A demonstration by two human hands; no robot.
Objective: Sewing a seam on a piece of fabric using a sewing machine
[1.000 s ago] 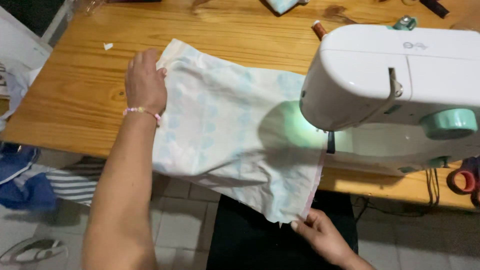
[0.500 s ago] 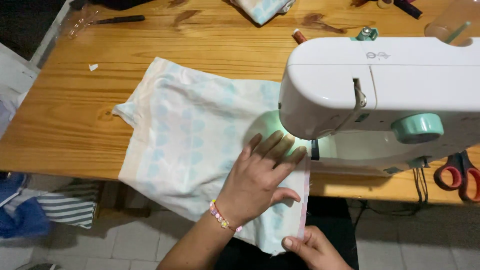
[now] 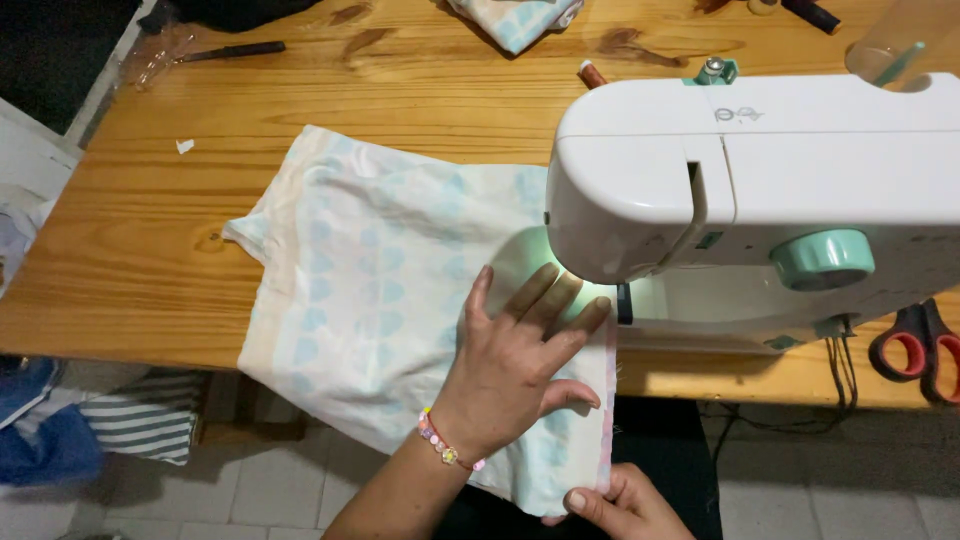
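The left hand (image 3: 520, 350), moved in from the far corner, is now pressed flat and open on the fabric (image 3: 380, 270) beside the sewing machine (image 3: 760, 190); its near edge is pinched by the right hand (image 3: 610, 505)

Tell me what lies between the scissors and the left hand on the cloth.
In the head view, the white sewing machine sits between the scissors and the left hand pressing the cloth, with dark cables hanging off the table edge there.

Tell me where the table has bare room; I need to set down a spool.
Bare wood lies left of the cloth and between it and the folded fabric at the far edge. It is crowded under the machine, where the left hand presses, and by the scissors.
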